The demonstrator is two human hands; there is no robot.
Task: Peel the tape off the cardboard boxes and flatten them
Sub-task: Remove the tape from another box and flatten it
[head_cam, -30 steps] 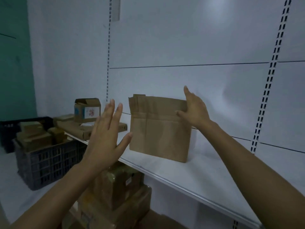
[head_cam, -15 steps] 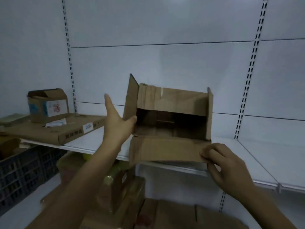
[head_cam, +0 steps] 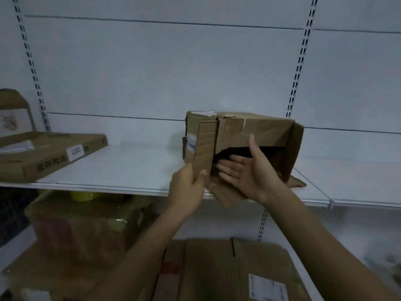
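Observation:
A brown cardboard box (head_cam: 256, 131) lies on its side on the white shelf (head_cam: 130, 168), its open end facing me and its flaps loose. My left hand (head_cam: 188, 181) pinches the box's left flap near its lower edge, thumb on the front. My right hand (head_cam: 245, 170) reaches into the opening with straight fingers pointing left, palm up, over the bottom flap that hangs past the shelf edge. A white label sits on the box's left side. No tape is plainly visible.
A flat cardboard carton (head_cam: 50, 155) lies on the shelf at the left, a small box (head_cam: 13, 114) behind it. Below the shelf stand wrapped cartons (head_cam: 82, 227) and a large cardboard box (head_cam: 234, 272) with a label. A dark crate (head_cam: 10, 213) is at lower left.
The box has been turned on the shelf and its flaps opened. My left hand went from the left flap's side to pinching it; my right hand let go of the bottom flap and entered the opening.

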